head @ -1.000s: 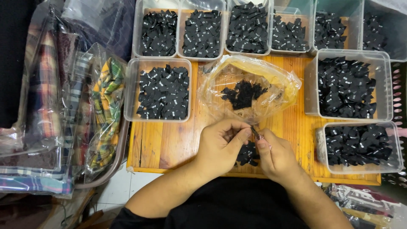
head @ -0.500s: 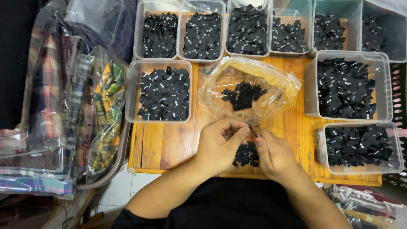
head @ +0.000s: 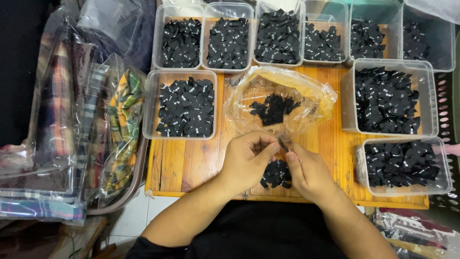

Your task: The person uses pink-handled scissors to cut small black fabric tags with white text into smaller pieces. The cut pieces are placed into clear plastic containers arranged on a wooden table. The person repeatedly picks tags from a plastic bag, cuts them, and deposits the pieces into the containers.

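My left hand (head: 247, 159) and my right hand (head: 306, 171) meet over the near edge of a small wooden table (head: 182, 163). Between their fingertips they pinch one small black fabric label (head: 282, 143). Under the hands lies a small loose pile of black labels (head: 276, 174). Just beyond the hands sits an open clear plastic bag (head: 280, 98) with more black labels inside it.
Several clear plastic tubs of black labels ring the table: one at the left (head: 184, 105), a row along the back (head: 229, 36), two at the right (head: 389, 98) (head: 405, 164). Bagged plaid fabrics (head: 72, 129) are stacked to the left.
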